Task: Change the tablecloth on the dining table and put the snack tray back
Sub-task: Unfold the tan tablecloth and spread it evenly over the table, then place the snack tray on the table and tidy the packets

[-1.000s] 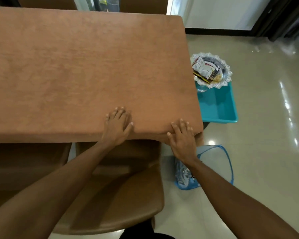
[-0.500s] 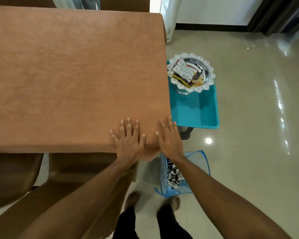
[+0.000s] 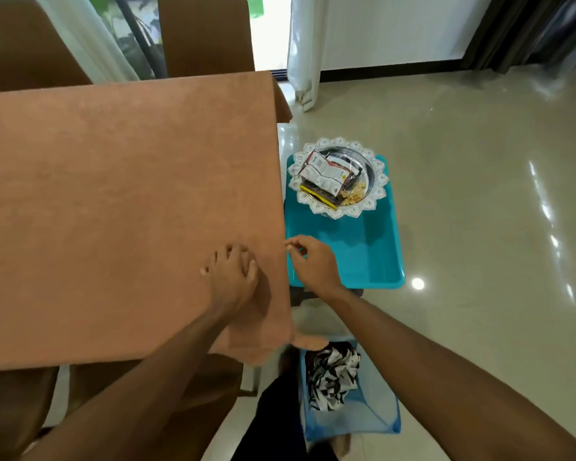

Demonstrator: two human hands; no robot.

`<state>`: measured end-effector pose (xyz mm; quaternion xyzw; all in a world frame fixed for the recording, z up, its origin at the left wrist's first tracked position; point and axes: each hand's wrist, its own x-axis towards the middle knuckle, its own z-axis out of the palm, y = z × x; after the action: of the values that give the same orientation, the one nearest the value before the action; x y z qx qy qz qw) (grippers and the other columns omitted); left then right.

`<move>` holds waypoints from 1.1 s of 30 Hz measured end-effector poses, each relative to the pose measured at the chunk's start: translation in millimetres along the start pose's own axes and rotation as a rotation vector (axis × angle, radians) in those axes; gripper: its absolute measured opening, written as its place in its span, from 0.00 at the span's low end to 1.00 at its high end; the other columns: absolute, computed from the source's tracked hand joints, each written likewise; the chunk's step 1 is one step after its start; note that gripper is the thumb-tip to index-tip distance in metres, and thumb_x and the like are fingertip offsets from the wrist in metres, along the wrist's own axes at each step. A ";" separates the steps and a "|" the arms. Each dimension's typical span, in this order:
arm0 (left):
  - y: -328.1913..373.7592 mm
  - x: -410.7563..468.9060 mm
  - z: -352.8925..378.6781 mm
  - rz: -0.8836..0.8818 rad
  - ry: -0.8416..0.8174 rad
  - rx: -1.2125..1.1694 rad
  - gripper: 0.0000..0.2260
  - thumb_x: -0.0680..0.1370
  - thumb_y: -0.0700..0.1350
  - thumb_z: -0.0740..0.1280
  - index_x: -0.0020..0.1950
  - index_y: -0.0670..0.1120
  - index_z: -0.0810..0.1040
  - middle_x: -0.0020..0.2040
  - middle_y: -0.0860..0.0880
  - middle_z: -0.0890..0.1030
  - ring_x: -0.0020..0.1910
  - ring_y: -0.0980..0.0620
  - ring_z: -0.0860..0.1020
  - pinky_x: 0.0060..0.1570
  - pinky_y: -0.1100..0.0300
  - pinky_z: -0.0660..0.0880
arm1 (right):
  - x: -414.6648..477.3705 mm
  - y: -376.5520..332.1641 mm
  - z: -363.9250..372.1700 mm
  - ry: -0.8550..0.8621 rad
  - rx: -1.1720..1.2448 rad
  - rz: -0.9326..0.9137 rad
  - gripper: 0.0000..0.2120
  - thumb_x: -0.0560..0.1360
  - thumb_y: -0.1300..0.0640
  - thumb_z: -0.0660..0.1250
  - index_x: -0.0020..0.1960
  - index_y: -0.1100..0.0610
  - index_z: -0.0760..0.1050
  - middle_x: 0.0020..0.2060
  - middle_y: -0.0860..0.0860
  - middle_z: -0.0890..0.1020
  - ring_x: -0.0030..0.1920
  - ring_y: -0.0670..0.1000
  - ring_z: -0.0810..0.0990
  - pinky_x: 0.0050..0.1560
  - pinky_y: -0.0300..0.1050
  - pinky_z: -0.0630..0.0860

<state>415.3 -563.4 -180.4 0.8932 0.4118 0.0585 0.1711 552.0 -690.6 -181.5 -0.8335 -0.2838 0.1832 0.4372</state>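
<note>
With the left hand (image 3: 233, 277) flat and loose on the brown suede-like tablecloth (image 3: 120, 194), the right hand's fingers (image 3: 293, 245), pinching its desk-edge hem, should tug gently outward.

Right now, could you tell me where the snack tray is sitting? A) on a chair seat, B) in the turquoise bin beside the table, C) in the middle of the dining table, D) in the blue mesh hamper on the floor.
B: the snack tray rests on the far end of the turquoise bin, beside the brown tablecloth and off the table.
</note>
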 end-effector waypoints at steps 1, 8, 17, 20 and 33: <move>0.6 19.6 1.9 0.016 0.011 -0.002 0.15 0.76 0.53 0.63 0.60 0.50 0.77 0.59 0.45 0.77 0.58 0.42 0.72 0.58 0.43 0.69 | 14.6 -0.5 0.7 -0.008 0.000 0.005 0.07 0.79 0.54 0.67 0.53 0.52 0.84 0.49 0.46 0.85 0.47 0.44 0.80 0.51 0.47 0.79; 1.5 202.7 14.2 0.055 0.126 -0.030 0.15 0.76 0.50 0.66 0.60 0.48 0.77 0.63 0.43 0.75 0.61 0.40 0.71 0.62 0.42 0.67 | 161.4 -11.9 29.7 -0.019 -0.069 -0.150 0.09 0.78 0.56 0.67 0.54 0.56 0.84 0.46 0.50 0.84 0.46 0.49 0.80 0.47 0.45 0.78; 7.4 416.4 21.7 -0.087 0.129 -0.047 0.25 0.79 0.57 0.61 0.71 0.45 0.71 0.74 0.41 0.69 0.76 0.39 0.61 0.75 0.38 0.51 | 390.1 -55.6 80.3 0.029 -0.369 -0.370 0.15 0.81 0.48 0.61 0.62 0.54 0.78 0.59 0.54 0.79 0.59 0.57 0.75 0.60 0.53 0.72; 4.7 422.0 31.7 -0.169 0.154 0.040 0.26 0.81 0.61 0.53 0.77 0.53 0.65 0.79 0.44 0.61 0.79 0.41 0.55 0.76 0.38 0.45 | 451.7 -53.2 91.1 -0.194 -0.573 -0.413 0.25 0.84 0.39 0.52 0.76 0.49 0.66 0.75 0.53 0.68 0.74 0.57 0.66 0.73 0.58 0.62; 11.9 427.3 28.4 -0.190 0.077 0.113 0.27 0.80 0.62 0.50 0.79 0.60 0.58 0.82 0.47 0.54 0.80 0.42 0.49 0.75 0.36 0.42 | 570.8 -46.1 72.9 -0.142 -0.438 0.120 0.37 0.78 0.30 0.52 0.82 0.45 0.49 0.79 0.55 0.60 0.76 0.63 0.63 0.73 0.63 0.64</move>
<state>710.2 -254.9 -218.3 0.8555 0.5034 0.0528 0.1092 937.8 -262.6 -215.9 -0.9090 -0.2967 0.2009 0.2130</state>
